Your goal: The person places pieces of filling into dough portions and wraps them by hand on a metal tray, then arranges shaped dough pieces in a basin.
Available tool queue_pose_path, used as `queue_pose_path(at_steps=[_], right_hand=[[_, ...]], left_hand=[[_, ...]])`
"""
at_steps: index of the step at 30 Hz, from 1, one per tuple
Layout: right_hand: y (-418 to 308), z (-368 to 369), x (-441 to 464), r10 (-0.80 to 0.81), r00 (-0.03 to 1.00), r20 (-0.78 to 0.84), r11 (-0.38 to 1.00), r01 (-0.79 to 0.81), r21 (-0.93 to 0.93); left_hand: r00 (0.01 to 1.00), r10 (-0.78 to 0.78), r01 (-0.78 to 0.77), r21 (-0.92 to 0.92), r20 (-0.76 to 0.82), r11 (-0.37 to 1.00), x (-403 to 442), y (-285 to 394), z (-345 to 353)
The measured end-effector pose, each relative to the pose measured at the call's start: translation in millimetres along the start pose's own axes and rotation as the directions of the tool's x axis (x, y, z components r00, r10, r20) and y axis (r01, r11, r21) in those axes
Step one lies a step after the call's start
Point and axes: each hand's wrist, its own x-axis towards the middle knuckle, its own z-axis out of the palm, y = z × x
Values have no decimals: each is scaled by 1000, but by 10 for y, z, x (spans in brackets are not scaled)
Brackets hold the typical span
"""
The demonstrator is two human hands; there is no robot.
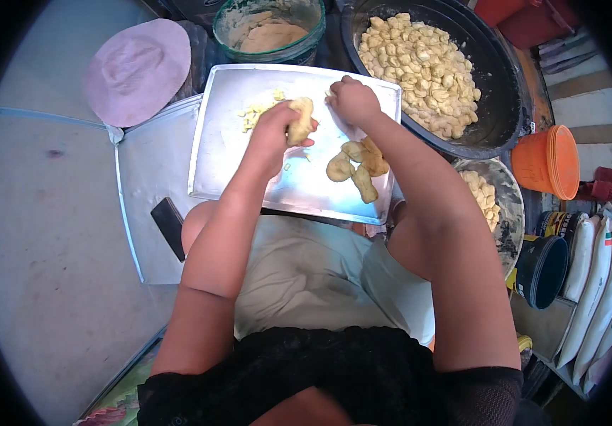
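Observation:
A metal tray (217, 167) lies across my knees. My left hand (277, 131) is wrapped round a lump of pale yellow dough (301, 119) above the tray's middle. To its right, my right hand (353, 101) is closed over the tray's upper right part, with a small pale bit at its fingertips that is too small to name. Several small yellow pieces (253, 116) are scattered on the tray beside my left hand. Larger brownish-yellow dough pieces (353, 165) lie in a cluster on the tray's right side, below my right hand.
A black tub (494, 78) full of dough pieces stands at the upper right, with a smaller basin (510, 206) below it. A green-rimmed bowl (313, 44) holds a floury mass. Also around are an orange bucket (546, 162), a pink hat (138, 71) and a phone (169, 227).

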Motion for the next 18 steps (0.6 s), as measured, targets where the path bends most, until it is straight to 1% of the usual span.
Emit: queue_pose_path(at_steps=[1,3,4,6,7,8,9,10,13,15,16,17,18], right_hand=[[-18,36,3,-37,998,-42,999,36,-24],[-64,58,22,-113,985,-129,991,103,-82],[-84,42,54,-79,989,-127,995,86,51],[-133,-26,113,-14,995,-104,950,46,308],[-156,-83,145,-14,994,-112,868,68,492],[-166,-155,190,-13,993,-119,751,88,655],[-201,-261,213,-11,992,-123,605,105,789],[-294,-390,189,-3,973,-232,418,212,884],[-594,-828,-49,-18,934,-357,309,345,886],[-758,-1017,-284,-89,901,-424,430,418,800],[-821,-1061,-384,-103,908,-406,488,402,775],[-899,-1063,-463,-79,927,-366,525,350,775],[-956,-1068,-518,-92,927,-362,587,344,733]], left_hand=[[1000,-3,6,-167,19,986,2,42,-69],[996,32,-4,-312,86,950,-21,116,-139],[991,56,-7,-384,118,923,-28,152,-162],[993,85,-49,-363,86,930,-28,164,-173],[993,99,-68,-355,69,932,-32,157,-180],[993,111,-87,-346,49,934,-21,156,-199],[992,123,-106,-339,29,935,3,154,-217],[991,137,-126,-332,8,935,4,167,-218],[978,161,-203,-444,-132,872,-88,261,-117],[961,232,-277,-478,-152,834,-107,269,-95],[950,265,-311,-492,-162,813,-112,272,-86],[952,264,-306,-505,-154,807,-99,251,-99],[955,261,-297,-516,-144,804,-86,227,-111]])
